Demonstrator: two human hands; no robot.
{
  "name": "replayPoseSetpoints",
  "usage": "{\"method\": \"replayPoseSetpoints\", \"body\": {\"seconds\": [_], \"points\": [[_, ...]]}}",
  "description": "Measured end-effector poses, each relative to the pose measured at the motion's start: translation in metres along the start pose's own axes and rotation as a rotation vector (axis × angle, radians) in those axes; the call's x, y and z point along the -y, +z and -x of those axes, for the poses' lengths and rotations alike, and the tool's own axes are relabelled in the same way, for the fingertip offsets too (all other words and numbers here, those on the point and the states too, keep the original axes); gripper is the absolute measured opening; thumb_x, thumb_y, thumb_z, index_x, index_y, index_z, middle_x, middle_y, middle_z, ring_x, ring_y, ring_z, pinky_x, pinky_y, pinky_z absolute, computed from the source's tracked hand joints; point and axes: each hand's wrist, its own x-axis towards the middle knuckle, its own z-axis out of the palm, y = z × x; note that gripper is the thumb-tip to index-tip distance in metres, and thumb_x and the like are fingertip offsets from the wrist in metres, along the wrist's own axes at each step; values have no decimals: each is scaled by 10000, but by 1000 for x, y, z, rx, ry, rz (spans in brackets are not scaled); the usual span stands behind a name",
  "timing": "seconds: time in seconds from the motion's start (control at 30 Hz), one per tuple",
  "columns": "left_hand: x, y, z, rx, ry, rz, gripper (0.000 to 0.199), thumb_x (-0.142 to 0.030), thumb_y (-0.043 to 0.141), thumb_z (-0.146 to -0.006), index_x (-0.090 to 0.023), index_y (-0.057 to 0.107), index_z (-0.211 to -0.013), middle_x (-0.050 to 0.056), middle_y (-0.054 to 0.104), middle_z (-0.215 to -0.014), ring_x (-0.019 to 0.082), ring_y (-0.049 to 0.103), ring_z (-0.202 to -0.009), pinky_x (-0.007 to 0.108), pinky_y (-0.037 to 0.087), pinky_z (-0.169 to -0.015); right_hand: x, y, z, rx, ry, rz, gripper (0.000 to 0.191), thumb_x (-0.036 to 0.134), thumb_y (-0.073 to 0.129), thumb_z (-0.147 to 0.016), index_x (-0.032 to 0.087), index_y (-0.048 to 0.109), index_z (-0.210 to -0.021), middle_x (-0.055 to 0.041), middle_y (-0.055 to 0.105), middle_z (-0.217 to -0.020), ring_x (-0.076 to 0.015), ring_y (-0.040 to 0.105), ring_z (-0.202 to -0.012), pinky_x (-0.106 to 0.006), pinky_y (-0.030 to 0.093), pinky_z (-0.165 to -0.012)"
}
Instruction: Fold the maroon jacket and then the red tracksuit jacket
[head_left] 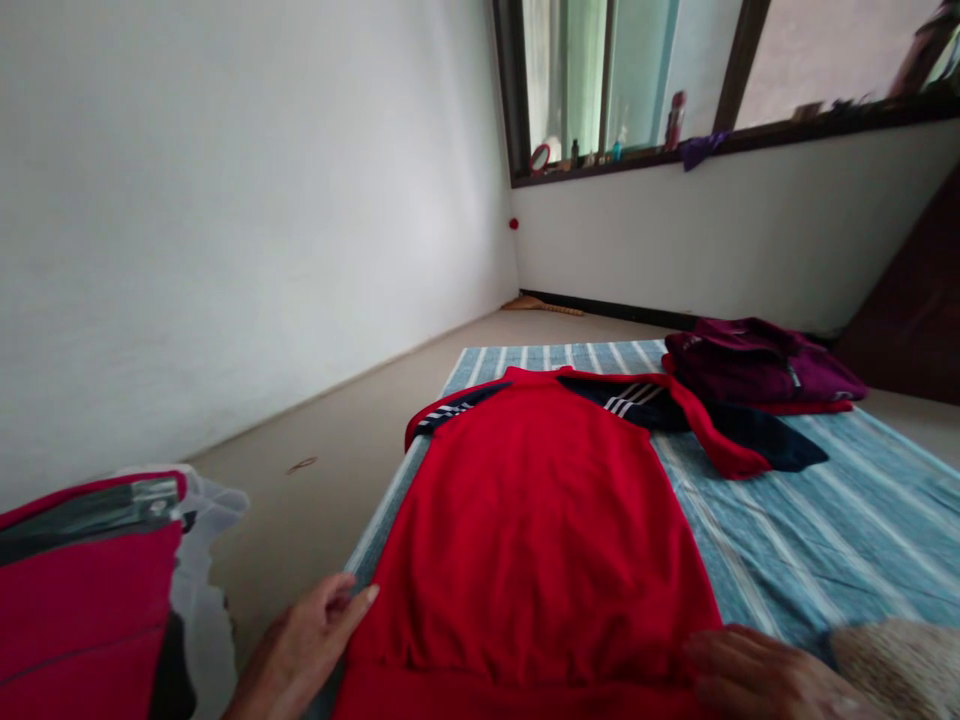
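A red jacket (540, 520) with navy shoulders and white stripes lies spread flat, its collar at the far end. The right sleeve (720, 430) stretches out to the side; the left one (450, 410) hangs over the bed's edge. Beside the jacket's lower left edge is my left hand (304, 640), thumb apart from the fingers, the thumb tip at the cloth. My right hand (765, 670), a little blurred, lies with its fingers stretched over the lower right hem. Neither hand shows a grip on the fabric.
Blue striped cloth (847, 510) covers the bed. Folded purple clothing (757, 360) sits at its far right. A pink and grey bag (82, 600) with white plastic stands at left. A beige fuzzy item (900, 660) lies near my right arm. White walls and a window sill stand beyond.
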Motion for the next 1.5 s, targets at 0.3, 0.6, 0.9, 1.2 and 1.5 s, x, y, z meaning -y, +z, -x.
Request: {"method": "replayPoseSetpoints", "body": {"seconds": [0.3,0.6,0.9,1.2,1.5], "points": [[-111,23,-43,23,533,-122,207,-359,541,-773,-198,626,-872,74,692,-965,216,650,-921,315,482,-866,-2,-43,-101,30,125,-107,247,406,461,-924,217,603,-854,-39,667,-842,-151,636,-723,-219,486,-660],[-148,45,-152,-132,541,-341,138,-190,517,-837,-151,624,-916,107,654,-1017,188,610,-982,286,444,-888,-71,15,-228,243,281,-72,181,287,495,-895,177,626,-954,-83,661,-959,-204,639,-883,-270,479,-746],[-120,40,-271,-95,384,-503,234,-329,556,-818,-171,649,-964,120,655,-1063,233,603,-1006,303,446,-847,-157,110,-327,157,558,54,648,517,392,-919,60,396,-1378,-228,361,-1433,-325,306,-1343,-459,309,-1044],[-113,50,-305,-17,435,-600,256,-307,431,-889,-191,635,-787,26,673,-733,156,624,-721,226,391,-615,-165,142,-318,234,606,9,917,715,216,-859,1,303,-1427,-252,189,-1495,-358,133,-1390,-469,144,-1110],[-170,32,-322,-320,476,-756,376,-308,257,-955,-133,573,-1061,155,645,-1035,277,594,-1013,343,428,-801,-167,140,-322,245,616,-43,942,735,160,-844,18,266,-1445,-242,144,-1506,-345,75,-1401,-471,91,-1116]]}}
